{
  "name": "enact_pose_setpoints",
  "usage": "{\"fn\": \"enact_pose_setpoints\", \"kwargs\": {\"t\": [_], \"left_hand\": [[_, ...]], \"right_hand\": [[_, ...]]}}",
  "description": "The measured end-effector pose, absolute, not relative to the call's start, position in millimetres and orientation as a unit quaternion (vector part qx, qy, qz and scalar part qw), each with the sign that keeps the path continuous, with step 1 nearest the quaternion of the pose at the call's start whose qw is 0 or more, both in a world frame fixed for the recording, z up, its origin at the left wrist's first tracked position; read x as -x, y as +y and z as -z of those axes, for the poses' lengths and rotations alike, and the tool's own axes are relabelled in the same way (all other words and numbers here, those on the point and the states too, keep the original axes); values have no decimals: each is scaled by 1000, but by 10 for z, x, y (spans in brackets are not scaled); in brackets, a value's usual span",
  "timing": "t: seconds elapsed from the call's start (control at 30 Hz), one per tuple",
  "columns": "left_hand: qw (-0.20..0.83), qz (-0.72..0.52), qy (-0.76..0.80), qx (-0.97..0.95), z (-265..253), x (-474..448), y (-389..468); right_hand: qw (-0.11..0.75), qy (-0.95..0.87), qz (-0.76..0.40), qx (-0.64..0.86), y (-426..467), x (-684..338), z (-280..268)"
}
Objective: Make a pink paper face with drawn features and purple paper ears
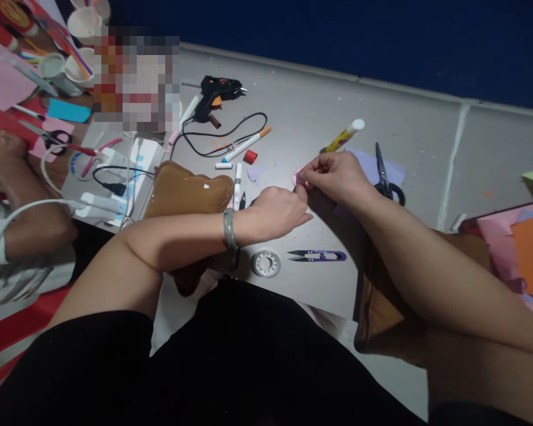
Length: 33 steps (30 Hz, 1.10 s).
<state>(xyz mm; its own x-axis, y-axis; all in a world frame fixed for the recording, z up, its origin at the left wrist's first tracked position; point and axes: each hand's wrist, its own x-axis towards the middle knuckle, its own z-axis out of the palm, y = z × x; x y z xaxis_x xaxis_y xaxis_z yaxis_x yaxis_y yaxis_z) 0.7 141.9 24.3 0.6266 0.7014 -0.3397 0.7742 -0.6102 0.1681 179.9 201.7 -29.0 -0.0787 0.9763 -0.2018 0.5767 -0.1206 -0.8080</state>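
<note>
My right hand point(340, 177) is closed in a pinch on a small pink paper piece point(295, 177) with a bit of purple on it. My left hand point(278, 214), with a bracelet at the wrist, is closed too, its fingertips meeting the right ones at the lower edge of this piece. Fingers cover most of the paper. Just beyond my right hand is a yellow glue stick point(344, 136) with a white end. Black scissors point(384, 174) lie to the right on purple paper point(393, 167). Nearer my body are purple thread snips point(317, 255) and a round white spool-like disc point(265, 264).
A black glue gun point(217, 92) with its looped cord lies at the back, near markers point(251, 142) and a red cap point(250, 157). Brown cushions point(189, 189) flank me. At left are a power strip point(144, 160), cups and another person's arm point(31, 201).
</note>
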Motion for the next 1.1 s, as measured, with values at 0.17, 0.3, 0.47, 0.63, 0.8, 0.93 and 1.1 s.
{"fn": "enact_pose_setpoints", "kwargs": {"t": [0.17,0.3,0.47,0.63,0.8,0.93,1.1], "left_hand": [[161,134,413,-886,-295,-4,1420],[159,132,412,-888,-300,-4,1418],[154,139,409,-889,-292,0,1422],[153,133,408,-890,-263,5,1424],[133,110,413,-894,-192,16,1420],[136,115,412,-893,-201,13,1420],[150,128,416,-888,-214,2,1424]], "right_hand": [[238,-627,-378,638,2009,-1765,262],[207,-619,-358,668,1988,-1704,172],[221,-615,-356,668,1979,-1692,181],[244,-619,-362,653,1993,-1740,261],[204,-638,-363,648,1937,-1851,140],[134,-767,-246,578,1806,-1983,-47],[-27,-865,-63,497,1708,-2050,-122]]}}
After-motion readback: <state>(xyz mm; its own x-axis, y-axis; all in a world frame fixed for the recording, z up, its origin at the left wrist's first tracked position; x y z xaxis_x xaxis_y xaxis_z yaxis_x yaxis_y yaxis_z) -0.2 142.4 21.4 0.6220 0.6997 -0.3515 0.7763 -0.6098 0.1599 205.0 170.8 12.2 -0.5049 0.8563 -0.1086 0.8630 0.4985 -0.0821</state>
